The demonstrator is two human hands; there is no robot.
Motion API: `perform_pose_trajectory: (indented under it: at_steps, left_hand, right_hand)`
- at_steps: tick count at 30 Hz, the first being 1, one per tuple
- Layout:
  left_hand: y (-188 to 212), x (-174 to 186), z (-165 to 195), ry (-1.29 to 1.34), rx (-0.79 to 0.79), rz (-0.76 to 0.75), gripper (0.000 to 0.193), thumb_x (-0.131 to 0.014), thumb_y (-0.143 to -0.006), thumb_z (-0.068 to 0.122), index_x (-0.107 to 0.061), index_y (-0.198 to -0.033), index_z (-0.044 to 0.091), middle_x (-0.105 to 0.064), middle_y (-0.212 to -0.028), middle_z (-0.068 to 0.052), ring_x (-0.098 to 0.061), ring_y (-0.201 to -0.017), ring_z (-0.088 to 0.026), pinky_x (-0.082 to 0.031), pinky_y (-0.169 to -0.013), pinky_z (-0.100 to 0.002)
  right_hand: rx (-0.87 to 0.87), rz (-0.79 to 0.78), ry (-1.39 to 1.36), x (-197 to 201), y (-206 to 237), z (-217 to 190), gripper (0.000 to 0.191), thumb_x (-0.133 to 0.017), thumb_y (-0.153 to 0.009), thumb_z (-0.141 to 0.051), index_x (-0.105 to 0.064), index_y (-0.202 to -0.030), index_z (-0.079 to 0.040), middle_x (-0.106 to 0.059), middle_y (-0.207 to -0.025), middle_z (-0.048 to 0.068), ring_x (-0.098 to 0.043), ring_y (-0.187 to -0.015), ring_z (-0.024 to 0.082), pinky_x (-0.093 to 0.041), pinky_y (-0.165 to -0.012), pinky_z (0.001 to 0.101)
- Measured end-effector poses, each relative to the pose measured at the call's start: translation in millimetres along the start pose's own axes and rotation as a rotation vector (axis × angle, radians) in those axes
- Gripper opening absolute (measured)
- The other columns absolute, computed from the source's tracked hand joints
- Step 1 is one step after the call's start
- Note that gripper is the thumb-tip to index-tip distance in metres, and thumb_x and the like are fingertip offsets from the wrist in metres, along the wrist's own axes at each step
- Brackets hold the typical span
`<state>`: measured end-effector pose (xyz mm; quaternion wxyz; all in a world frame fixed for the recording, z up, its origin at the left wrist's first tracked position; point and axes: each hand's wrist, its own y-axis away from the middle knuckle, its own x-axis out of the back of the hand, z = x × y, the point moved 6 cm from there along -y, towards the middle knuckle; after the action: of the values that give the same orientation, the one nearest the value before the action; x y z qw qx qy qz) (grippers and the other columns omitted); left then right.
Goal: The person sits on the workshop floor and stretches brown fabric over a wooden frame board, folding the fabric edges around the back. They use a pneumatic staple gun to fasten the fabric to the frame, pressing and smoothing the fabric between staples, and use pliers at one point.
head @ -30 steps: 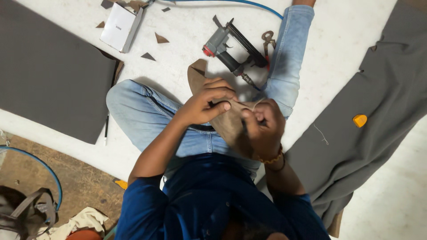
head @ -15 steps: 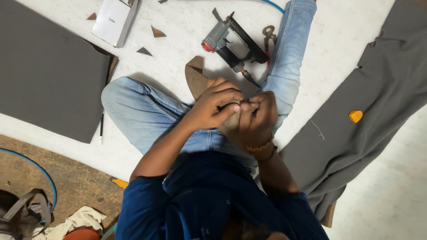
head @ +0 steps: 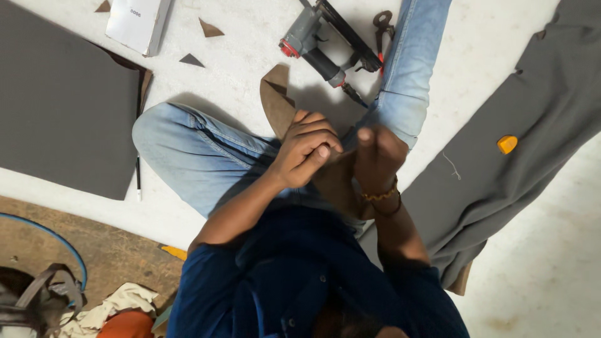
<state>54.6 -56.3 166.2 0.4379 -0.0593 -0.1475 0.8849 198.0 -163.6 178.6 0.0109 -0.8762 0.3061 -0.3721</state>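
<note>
Seated on pale floor, legs in blue jeans. Left hand curled, fingers closed around brown leather piece. Right hand fisted just beside left, fingers closed on same piece's lower part; gold bracelet at wrist. Leather piece resting over lap, upper end projecting past left hand toward floor. Pneumatic stapler lying on floor near right knee; pliers just beside it. Grey fabric spread at right, orange chalk on top. Dark grey panel at left; white box and leather scraps near.
</note>
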Motion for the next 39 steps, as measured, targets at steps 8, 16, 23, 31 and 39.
perform_pose_trajectory:
  at_steps: [8,16,23,31,39]
  left_hand:
    - [-3,20,-60,0.224,0.026,0.281,0.033,-0.056,-0.104,0.038,-0.056,-0.103,0.005,-0.056,-0.101,-0.009,-0.052,-0.095,-0.021,-0.040,-0.091,-0.036]
    - [19,48,-84,-0.145,0.250,0.551,0.047,-0.066,-0.104,0.032,-0.052,-0.135,-0.001,-0.057,-0.139,-0.018,-0.056,-0.126,-0.028,-0.043,-0.112,-0.036]
    - [51,53,-37,-0.298,0.429,0.310,0.099,-0.070,-0.081,0.008,-0.015,-0.161,-0.006,-0.022,-0.168,-0.029,-0.021,-0.159,-0.041,-0.021,-0.130,-0.044]
    - [-6,54,-27,-0.241,0.347,-0.115,0.101,-0.061,-0.072,-0.004,-0.018,-0.163,-0.005,-0.024,-0.171,-0.025,-0.020,-0.163,-0.037,-0.018,-0.134,-0.041]
    - [-90,73,-31,-0.479,0.365,-0.645,0.095,-0.066,-0.072,-0.005,-0.033,-0.160,0.007,-0.043,-0.161,-0.019,-0.046,-0.147,-0.035,-0.040,-0.120,-0.040]
  right_hand:
    - [-0.337,-0.254,-0.527,-93,-30,38,0.042,-0.057,-0.113,-0.030,-0.061,-0.085,0.001,-0.054,-0.074,0.004,-0.045,-0.071,0.013,-0.043,-0.066,0.0293]
    - [-0.517,-0.372,-0.645,-176,-55,46,0.053,-0.055,-0.106,-0.044,-0.061,-0.072,-0.004,-0.051,-0.063,-0.004,-0.043,-0.062,0.005,-0.039,-0.055,0.0286]
    - [-0.309,-0.400,-0.656,-209,-48,31,0.059,-0.056,-0.111,-0.044,-0.045,-0.068,-0.004,-0.039,-0.064,-0.002,-0.035,-0.064,0.007,-0.031,-0.056,0.0311]
    - [-0.508,-0.212,-1.034,-156,-48,43,0.037,-0.052,-0.107,-0.039,-0.070,-0.106,-0.006,-0.064,-0.088,-0.007,-0.055,-0.081,0.002,-0.046,-0.072,0.0219]
    - [-0.585,0.126,-1.053,-169,-50,75,0.044,-0.053,-0.113,-0.039,-0.067,-0.093,-0.003,-0.057,-0.084,-0.006,-0.048,-0.079,0.005,-0.042,-0.069,0.0250]
